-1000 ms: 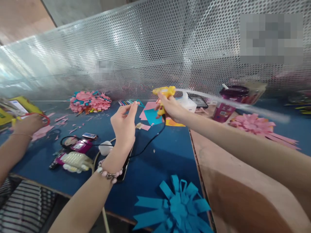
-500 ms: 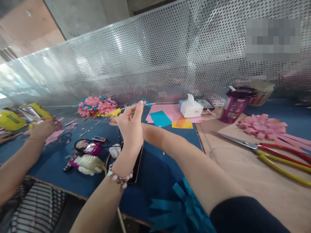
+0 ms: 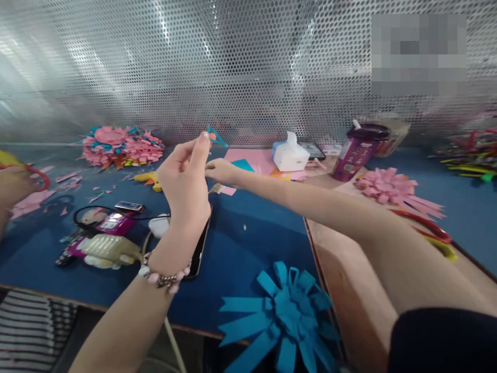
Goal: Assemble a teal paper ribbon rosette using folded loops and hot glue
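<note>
My left hand (image 3: 184, 173) is raised over the table, thumb and fingers pinched on a thin blue paper strip (image 3: 218, 137) bent to a point above the thumb tip. My right hand (image 3: 223, 172) reaches across just behind it, fingers curled close to the left hand; whether they hold anything is hidden. A yellow glue gun (image 3: 153, 180) with an orange trigger lies on the table left of my left hand, partly covered by it. Under my right forearm lie pink paper sheets (image 3: 248, 154) and a blue paper square (image 3: 243, 165). A blue paper flower (image 3: 289, 311) sits at the front edge.
Pink and blue paper flowers (image 3: 122, 145) are piled back left. A power strip (image 3: 112, 248) and phone (image 3: 200, 248) lie near my left wrist. Tissue pack (image 3: 290, 156), purple cup (image 3: 359, 150) and pink flower (image 3: 388, 186) stand right. Another person's hand (image 3: 15, 181) holds red-handled scissors.
My right hand has moved away from the glue gun, rightward, behind my left hand. The glue gun lies on the table. The view has swung right and down.
</note>
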`<state>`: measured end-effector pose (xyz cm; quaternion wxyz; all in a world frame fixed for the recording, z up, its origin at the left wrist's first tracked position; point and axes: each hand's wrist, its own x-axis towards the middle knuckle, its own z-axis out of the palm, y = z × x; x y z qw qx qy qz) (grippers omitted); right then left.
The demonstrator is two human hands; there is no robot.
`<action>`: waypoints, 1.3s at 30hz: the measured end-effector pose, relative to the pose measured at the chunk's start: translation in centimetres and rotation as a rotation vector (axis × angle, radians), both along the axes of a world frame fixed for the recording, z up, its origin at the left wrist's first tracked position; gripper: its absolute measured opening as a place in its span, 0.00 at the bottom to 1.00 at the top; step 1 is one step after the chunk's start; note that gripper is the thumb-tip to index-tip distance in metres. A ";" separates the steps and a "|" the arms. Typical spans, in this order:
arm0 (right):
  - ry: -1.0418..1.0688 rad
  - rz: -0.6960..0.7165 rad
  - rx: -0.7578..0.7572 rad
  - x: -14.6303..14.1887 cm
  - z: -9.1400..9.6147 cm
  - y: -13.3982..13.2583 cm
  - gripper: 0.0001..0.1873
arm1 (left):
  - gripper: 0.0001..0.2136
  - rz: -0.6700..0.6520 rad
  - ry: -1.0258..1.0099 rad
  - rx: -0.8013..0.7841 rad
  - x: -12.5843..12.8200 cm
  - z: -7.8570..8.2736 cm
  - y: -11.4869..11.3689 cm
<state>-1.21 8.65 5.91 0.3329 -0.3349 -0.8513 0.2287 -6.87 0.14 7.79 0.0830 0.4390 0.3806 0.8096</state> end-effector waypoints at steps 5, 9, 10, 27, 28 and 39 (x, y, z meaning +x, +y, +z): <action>-0.062 0.122 -0.178 7.7 -2.1 -1.3 0.12 | 0.04 -0.093 -0.012 -0.049 1.1 -1.2 -0.1; -0.124 0.205 -0.190 14.4 -2.3 -6.7 0.09 | 0.03 -0.121 0.023 -0.086 2.0 -1.9 -0.4; -0.132 0.277 -0.163 15.6 -2.1 -8.1 0.08 | 0.03 -0.119 0.043 -0.081 2.2 -2.0 -0.5; -0.416 0.387 0.026 18.6 -3.6 -14.4 0.08 | 0.05 -0.162 0.273 -0.179 4.0 -2.9 -2.4; -0.423 0.380 0.009 18.6 -3.6 -14.4 0.07 | 0.06 -0.172 0.300 -0.200 4.2 -3.1 -2.5; -0.452 0.321 -0.101 18.5 -4.0 -14.9 0.05 | 0.06 -0.210 0.468 -0.319 5.2 -4.3 -3.0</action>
